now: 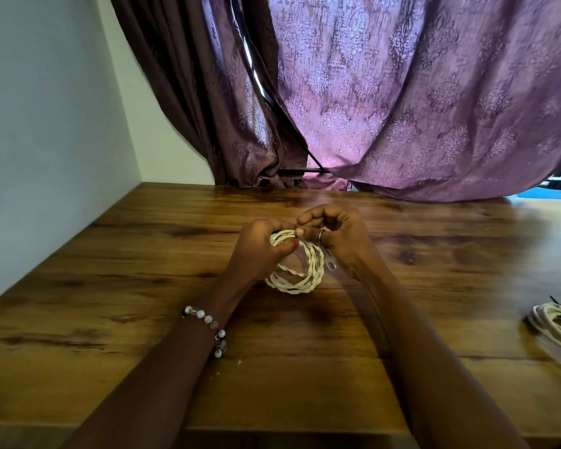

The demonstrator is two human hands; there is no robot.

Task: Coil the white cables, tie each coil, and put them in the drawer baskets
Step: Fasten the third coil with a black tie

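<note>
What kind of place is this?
Probably a room in a home: a wooden table against a plain white wall, purple patterned curtains behind it. Both hands hold a white cable coil.

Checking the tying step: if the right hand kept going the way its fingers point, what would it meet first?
The right hand points left; its fingertips would meet the left hand gripping the white cable coil, probably at once.
</note>
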